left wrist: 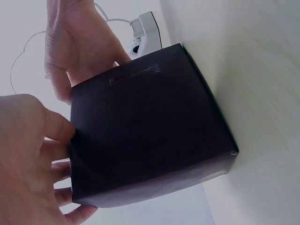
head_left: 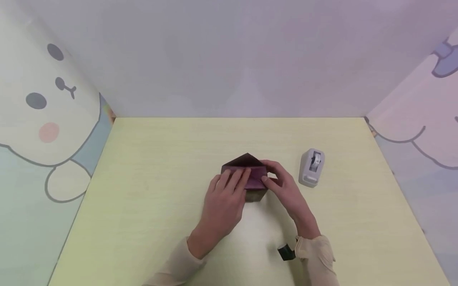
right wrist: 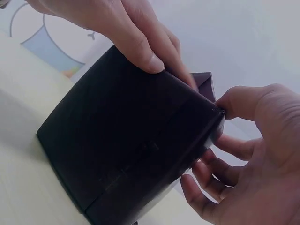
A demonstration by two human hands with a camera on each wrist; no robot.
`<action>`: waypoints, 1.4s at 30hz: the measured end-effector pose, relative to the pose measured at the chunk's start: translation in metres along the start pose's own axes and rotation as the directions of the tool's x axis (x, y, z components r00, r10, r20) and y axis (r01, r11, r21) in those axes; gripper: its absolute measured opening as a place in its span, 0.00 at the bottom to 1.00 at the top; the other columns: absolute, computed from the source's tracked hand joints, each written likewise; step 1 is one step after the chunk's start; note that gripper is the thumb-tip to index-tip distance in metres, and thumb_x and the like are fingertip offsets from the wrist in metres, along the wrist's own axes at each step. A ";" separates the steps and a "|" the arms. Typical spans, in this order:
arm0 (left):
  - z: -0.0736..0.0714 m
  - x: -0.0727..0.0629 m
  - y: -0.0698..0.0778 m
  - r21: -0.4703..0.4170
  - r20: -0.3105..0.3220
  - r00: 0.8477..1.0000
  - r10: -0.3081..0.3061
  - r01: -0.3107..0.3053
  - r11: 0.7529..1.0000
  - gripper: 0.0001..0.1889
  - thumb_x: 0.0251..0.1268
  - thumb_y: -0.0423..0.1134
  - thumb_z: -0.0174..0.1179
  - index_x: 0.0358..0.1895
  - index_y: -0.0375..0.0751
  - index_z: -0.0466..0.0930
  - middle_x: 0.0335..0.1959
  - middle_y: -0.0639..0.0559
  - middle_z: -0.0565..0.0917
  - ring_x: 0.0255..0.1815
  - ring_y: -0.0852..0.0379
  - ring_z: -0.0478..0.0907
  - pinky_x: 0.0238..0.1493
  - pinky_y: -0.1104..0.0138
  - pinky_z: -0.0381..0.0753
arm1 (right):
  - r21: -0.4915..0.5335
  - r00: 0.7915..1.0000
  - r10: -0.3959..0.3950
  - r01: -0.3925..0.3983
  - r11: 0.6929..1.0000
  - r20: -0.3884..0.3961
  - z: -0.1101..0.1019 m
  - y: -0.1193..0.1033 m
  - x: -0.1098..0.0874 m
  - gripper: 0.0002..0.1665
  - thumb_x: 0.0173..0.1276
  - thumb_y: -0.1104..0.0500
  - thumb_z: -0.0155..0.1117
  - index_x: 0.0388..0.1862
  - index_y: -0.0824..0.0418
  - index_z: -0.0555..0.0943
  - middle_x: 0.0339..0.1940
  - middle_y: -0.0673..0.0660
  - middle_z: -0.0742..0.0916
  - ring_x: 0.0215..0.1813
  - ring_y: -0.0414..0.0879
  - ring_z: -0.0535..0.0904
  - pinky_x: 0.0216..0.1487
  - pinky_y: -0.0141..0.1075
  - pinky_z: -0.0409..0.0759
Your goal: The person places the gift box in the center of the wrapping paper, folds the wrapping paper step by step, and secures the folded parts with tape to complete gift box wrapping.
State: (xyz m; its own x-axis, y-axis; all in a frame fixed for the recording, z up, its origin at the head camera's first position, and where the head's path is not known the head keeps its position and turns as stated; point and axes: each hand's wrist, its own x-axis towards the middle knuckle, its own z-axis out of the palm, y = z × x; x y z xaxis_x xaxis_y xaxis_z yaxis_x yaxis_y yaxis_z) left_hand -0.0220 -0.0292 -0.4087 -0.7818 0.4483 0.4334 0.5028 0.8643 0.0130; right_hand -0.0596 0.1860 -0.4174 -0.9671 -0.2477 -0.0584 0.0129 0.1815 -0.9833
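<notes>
A dark paper box (head_left: 255, 196) with a purple inside (head_left: 256, 178) sits near the middle of the table. Its top is open, and a pointed dark flap (head_left: 247, 160) rises at the back. My left hand (head_left: 223, 206) grips the upper edge, its fingers over the purple opening and its thumb against the outer wall in the right wrist view. The right hand (head_left: 288, 194) holds the right upper corner, thumb at the rim and fingers along the side (right wrist: 211, 164). A clear tape strip (left wrist: 135, 75) shows on one dark face of the box.
To the right of the box a white tape dispenser (head_left: 312, 169) stands on the pale yellow table (head_left: 154, 159). Close by the right sleeve is a small dark block (head_left: 286, 252). Panels with cartoon drawings (head_left: 50, 95) flank the table, and a plain wall rises behind it.
</notes>
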 end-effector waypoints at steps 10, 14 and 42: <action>0.002 -0.001 -0.002 -0.048 -0.045 0.999 0.009 -0.011 0.999 0.23 0.69 0.40 0.59 0.67 0.54 0.82 0.64 0.50 0.82 0.64 0.46 0.74 0.58 0.55 0.77 | -0.019 0.996 0.050 -0.051 0.999 -0.070 0.009 0.001 0.002 0.26 0.75 0.59 0.67 0.69 0.58 0.75 0.61 0.56 0.82 0.60 0.40 0.76 0.58 0.30 0.79; 0.002 -0.001 -0.001 -0.055 -0.054 0.999 0.000 -0.003 0.998 0.23 0.69 0.40 0.60 0.66 0.53 0.82 0.62 0.51 0.83 0.63 0.46 0.75 0.58 0.55 0.76 | -0.027 0.997 0.029 -0.031 0.999 -0.069 0.009 0.002 0.003 0.25 0.75 0.59 0.67 0.69 0.56 0.76 0.62 0.56 0.82 0.60 0.42 0.77 0.58 0.31 0.79; 0.004 -0.002 0.000 -0.041 -0.023 1.000 -0.004 0.003 0.999 0.23 0.72 0.42 0.60 0.68 0.54 0.80 0.64 0.52 0.82 0.65 0.48 0.73 0.59 0.55 0.76 | -0.140 0.972 -0.157 0.134 0.981 -0.172 0.029 -0.041 0.033 0.08 0.75 0.53 0.69 0.46 0.53 0.89 0.43 0.52 0.90 0.45 0.44 0.82 0.48 0.37 0.79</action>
State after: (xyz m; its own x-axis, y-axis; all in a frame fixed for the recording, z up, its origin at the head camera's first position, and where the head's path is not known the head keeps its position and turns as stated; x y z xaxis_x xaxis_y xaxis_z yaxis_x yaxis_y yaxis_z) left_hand -0.0217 -0.0288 -0.4127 -0.7751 0.4393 0.4542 0.5150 0.8557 0.0512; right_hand -0.0852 0.1428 -0.3836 -0.9862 -0.1053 0.1278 -0.1526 0.2781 -0.9484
